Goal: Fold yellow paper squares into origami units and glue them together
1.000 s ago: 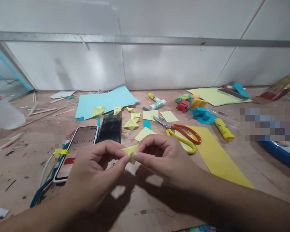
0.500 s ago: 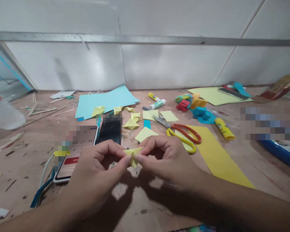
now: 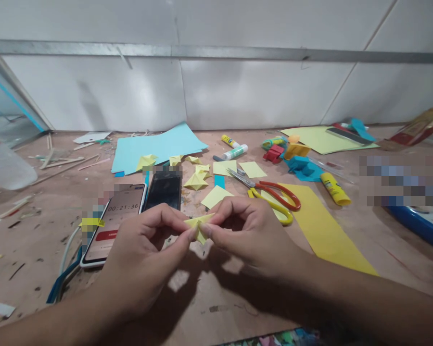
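Both my hands meet above the brown table (image 3: 209, 298) and pinch one small folded yellow paper piece (image 3: 199, 225). My left hand (image 3: 144, 259) grips its left side with thumb and fingers closed. My right hand (image 3: 250, 233) pinches its right side, fingers curled. Just behind my left hand lie a phone with a running timer (image 3: 116, 218) and a dark phone (image 3: 164, 191). Orange and yellow scissors (image 3: 272, 197) lie just behind my right hand.
Several folded yellow pieces (image 3: 196, 181) and yellow squares (image 3: 215, 196) lie behind the hands. A light blue sheet (image 3: 155, 146), glue sticks (image 3: 234, 153), a long yellow sheet (image 3: 321, 226), red and blue paper shapes (image 3: 296, 163) and wooden sticks (image 3: 61, 163) are scattered about. A white wall (image 3: 216, 91) closes the back.
The yellow piece has been turned and worked slightly between my fingertips; a point now sticks up to the right. Both hands stay in place. The timer has advanced.
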Tool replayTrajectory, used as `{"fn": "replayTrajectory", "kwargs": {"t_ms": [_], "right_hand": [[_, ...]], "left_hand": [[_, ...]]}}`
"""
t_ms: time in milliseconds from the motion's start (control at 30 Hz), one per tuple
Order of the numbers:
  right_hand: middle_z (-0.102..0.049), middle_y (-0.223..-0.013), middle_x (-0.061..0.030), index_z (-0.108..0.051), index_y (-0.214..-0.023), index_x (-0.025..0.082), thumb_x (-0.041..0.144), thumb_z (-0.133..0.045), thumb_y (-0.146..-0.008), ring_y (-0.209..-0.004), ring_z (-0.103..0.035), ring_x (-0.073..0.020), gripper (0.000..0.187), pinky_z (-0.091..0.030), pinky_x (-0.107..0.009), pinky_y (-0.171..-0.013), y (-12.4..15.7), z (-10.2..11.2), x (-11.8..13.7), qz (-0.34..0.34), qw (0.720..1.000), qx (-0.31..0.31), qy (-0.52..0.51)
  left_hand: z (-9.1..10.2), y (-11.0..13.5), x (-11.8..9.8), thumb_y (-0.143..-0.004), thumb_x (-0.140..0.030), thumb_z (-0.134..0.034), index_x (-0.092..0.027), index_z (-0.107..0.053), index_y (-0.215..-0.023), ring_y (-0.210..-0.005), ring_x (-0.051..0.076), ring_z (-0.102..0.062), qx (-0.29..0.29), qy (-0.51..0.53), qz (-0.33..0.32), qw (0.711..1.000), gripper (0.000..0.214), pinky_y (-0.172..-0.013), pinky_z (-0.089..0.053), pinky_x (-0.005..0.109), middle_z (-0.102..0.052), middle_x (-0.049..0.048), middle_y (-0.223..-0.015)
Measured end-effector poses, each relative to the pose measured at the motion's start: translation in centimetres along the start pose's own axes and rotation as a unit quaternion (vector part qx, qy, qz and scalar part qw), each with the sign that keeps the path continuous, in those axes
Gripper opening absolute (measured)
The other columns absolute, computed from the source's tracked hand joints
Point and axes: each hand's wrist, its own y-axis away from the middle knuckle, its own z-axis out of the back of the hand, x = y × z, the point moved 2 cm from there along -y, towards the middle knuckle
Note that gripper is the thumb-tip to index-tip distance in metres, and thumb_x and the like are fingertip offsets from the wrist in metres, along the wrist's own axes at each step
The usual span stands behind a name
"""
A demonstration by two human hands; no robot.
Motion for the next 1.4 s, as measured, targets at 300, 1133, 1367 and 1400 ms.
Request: {"fn": "replayTrajectory", "kwargs": {"t_ms": [300, 1133, 1367, 1400], "right_hand": [[-0.068, -0.072, 0.0005, -0.063, -0.072, 0.017, 0.031, -0.086, -0.076, -0.063, -0.058, -0.0114, 0.027, -0.044, -0.022, -0.055, -0.1, 0.0, -0.2, 0.006, 1.000, -0.012, 0.016], [-0.068, -0.069, 0.0067, -0.070, -0.079, 0.020, 0.012, -0.095, -0.063, -0.061, -0.064, -0.0090, 0.030, -0.053, -0.017, -0.055, -0.7, -0.1, -0.2, 0.015, 0.988, 0.030, -0.149], [-0.066, -0.067, 0.0060, -0.068, -0.079, 0.019, 0.017, -0.096, -0.063, -0.059, -0.064, -0.0101, 0.032, -0.052, -0.018, -0.052, -0.6, -0.1, 0.0, -0.003, 0.991, 0.032, -0.129], [-0.066, -0.067, 0.0062, -0.067, -0.079, 0.019, 0.016, -0.095, -0.064, -0.059, -0.064, -0.0096, 0.032, -0.052, -0.017, -0.053, -0.6, -0.1, 0.0, 0.002, 0.991, 0.034, -0.128]], "left_hand": [[0.0, -0.4, 0.0, -0.083, -0.020, -0.080, -0.020, -0.069, -0.073, -0.075, 0.010, -0.068, 0.007, 0.031, 0.008, 0.999, 0.015, -0.068, -0.053, 0.015, -0.072, -0.0020, -0.081], [-0.4, 0.9, -0.6, -0.102, -0.025, -0.061, -0.040, -0.057, -0.130, -0.069, 0.007, -0.065, 0.094, 0.131, 0.026, 0.987, 0.031, -0.062, -0.053, 0.011, -0.070, -0.0047, -0.083], [-0.3, 1.0, -0.1, -0.104, -0.027, -0.057, -0.047, -0.052, -0.138, -0.076, 0.011, -0.066, 0.116, 0.142, 0.038, 0.982, 0.039, -0.067, -0.055, 0.017, -0.069, -0.0013, -0.092], [-0.3, 0.9, -0.1, -0.104, -0.028, -0.056, -0.047, -0.051, -0.138, -0.072, 0.011, -0.063, 0.121, 0.126, 0.031, 0.984, 0.039, -0.063, -0.053, 0.017, -0.067, -0.0017, -0.089]]}}
